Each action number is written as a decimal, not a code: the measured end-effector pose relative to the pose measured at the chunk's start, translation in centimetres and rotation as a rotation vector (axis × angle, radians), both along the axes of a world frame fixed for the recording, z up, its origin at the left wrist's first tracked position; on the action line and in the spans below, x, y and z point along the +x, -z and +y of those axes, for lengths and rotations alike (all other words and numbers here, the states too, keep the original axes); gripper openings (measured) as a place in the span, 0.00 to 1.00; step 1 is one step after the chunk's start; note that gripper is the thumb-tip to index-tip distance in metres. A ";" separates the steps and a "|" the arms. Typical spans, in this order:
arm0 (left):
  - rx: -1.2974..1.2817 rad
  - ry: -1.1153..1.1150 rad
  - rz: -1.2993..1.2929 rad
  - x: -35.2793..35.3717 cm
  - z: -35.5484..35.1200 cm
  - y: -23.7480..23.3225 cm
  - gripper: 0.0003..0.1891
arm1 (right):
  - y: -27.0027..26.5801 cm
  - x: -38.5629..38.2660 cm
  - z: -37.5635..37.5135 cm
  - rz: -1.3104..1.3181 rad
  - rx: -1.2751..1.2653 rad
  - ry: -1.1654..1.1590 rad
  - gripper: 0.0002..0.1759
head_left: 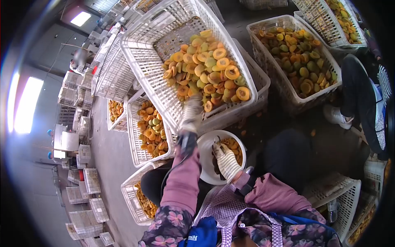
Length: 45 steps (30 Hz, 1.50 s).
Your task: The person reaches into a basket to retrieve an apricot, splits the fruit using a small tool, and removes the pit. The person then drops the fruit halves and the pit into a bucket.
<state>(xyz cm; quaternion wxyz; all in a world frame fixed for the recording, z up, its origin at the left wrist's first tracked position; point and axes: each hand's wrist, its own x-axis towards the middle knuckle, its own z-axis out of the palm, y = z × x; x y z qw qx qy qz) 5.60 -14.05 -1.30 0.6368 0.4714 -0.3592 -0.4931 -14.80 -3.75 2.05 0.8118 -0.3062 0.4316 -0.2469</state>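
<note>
My left hand (pixel 191 113), in a pale glove and smeared by motion, reaches over the near rim of a big white crate (pixel 144 68). Beside its fingers lie halved apricots (pixel 205 66), orange and greenish, heaped toward the right side of that tilted crate; whether it holds one I cannot see. My right hand (pixel 227 161), in a striped off-white glove, is closed above a round white bucket (pixel 210 175). A small dark, metal-looking item shows at its fingertips, too small to name. Orange-brown pieces (pixel 233 147) lie inside the bucket.
The big crate rests on another white crate (pixel 259 82). More crates of apricots (pixel 304 66) stand at the right and left (pixel 150 127). A person's dark-trousered leg and white shoe (pixel 339 117) are at the right. Stacked crates (pixel 88 181) line the far left.
</note>
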 end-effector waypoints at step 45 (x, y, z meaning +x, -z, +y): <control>0.119 -0.322 0.028 -12.7 14.9 -5.7 0.16 | 0.3 -1.2 1.0 -0.030 -0.604 -0.536 0.17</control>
